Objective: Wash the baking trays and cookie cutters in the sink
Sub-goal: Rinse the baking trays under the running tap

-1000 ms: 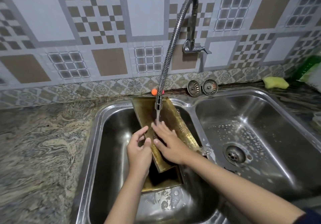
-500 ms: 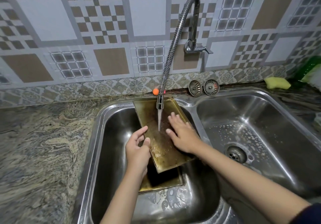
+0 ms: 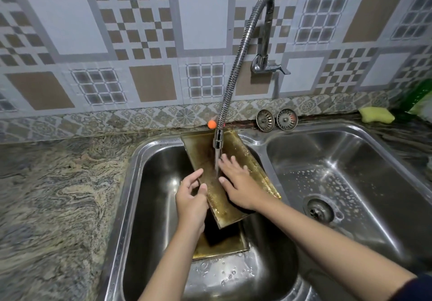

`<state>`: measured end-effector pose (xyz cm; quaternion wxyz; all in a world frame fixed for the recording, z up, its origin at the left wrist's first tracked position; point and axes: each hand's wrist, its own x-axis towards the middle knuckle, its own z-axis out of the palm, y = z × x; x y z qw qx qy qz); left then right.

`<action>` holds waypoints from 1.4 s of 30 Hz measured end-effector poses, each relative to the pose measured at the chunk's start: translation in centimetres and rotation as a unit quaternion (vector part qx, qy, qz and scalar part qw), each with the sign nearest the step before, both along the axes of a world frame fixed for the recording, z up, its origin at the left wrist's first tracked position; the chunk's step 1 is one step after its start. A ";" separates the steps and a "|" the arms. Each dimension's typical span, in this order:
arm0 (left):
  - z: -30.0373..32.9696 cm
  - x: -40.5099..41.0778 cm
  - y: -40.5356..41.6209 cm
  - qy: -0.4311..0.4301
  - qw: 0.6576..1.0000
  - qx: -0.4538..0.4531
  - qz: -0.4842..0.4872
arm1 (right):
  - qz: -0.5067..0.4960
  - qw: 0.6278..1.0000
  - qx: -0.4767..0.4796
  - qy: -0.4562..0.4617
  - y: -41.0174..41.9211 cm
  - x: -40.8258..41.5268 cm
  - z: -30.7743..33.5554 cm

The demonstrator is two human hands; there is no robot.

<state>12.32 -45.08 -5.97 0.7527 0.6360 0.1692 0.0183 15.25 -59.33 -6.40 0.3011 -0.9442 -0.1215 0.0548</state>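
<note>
In the left basin of the stainless steel double sink, the left hand grips the left edge of a stained, golden-brown rectangular metal baking tray, thumb over the rim. The tray tilts up, its far end leaning on the sink's back rim, wet and glistening. Just right of that grip, water falls from the chrome flexible faucet onto the tray. Right again, the right hand lies flat on it, fingers spread. Beneath, a second golden tray lies in the basin.
</note>
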 end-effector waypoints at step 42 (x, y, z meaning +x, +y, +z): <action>4.6 -2.4 0.7 0.065 0.946 -0.098 -0.302 | -0.077 0.982 0.141 -0.101 -0.8 -7.3 3.0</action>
